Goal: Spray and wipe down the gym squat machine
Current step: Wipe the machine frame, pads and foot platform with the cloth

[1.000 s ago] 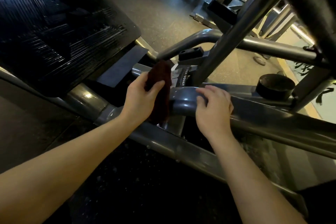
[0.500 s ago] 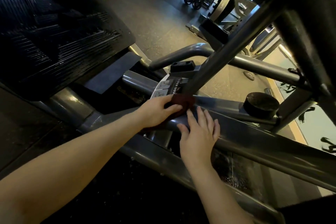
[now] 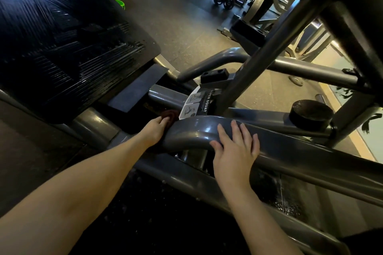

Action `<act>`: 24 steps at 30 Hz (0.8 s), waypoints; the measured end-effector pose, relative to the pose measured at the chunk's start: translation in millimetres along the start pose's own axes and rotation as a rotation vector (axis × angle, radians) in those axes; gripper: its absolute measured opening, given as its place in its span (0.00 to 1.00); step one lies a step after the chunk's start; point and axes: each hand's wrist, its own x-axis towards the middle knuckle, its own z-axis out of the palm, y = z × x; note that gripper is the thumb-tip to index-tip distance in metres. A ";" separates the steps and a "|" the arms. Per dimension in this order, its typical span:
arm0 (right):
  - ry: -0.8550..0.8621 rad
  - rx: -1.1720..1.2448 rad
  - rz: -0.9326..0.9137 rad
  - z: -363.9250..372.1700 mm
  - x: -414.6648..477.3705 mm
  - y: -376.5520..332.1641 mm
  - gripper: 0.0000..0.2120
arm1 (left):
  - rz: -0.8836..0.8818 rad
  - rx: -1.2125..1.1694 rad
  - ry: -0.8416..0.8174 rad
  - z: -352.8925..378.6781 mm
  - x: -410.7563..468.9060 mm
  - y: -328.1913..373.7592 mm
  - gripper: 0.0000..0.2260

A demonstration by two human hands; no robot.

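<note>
**We sweep the cloth to the bend of the bar**

Left of centre, our left hand (image 3: 155, 130) grips the dark red cloth (image 3: 171, 115). Half a second ago it was rubbing the top of the curved grey bar (image 3: 192, 132); now it sits at the bar's left bend. Our right hand (image 3: 236, 151) lies flat on the bar, fingers straight. That stretch looks wiped, and much of the squat machine remains.

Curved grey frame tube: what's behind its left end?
The left hand holds a dark maroon cloth beside the black-and-white SUPER SQUAT label. The curved grey frame tube hides part of both.
</note>
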 end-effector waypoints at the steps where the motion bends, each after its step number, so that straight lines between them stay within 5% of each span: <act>1: 0.008 -0.004 0.001 0.9 -1.1 -1.8 0.21 | -0.006 -0.012 0.024 1.1 -3.2 -6.0 0.18; 4: 0.048 0.004 -0.014 5.6 -4.8 -10.7 0.19 | 0.100 -0.056 0.031 10.4 -26.6 0.2 0.14; 7: 0.069 0.002 -0.050 11.8 -8.7 -17.6 0.21 | 0.398 -0.010 -0.023 19.9 -62.0 9.8 0.19; 12: 0.119 -0.017 -0.087 18.6 -11.7 -12.7 0.21 | 0.817 0.433 0.174 31.4 -72.9 -28.5 0.31; 18: 0.152 -0.015 -0.106 23.5 -14.3 -11.5 0.21 | 0.621 0.489 0.304 21.8 -66.2 -79.7 0.36; 24: 0.143 0.029 -0.149 21.7 -18.0 -19.0 0.19 | 0.213 0.366 0.274 3.3 -71.1 -112.8 0.36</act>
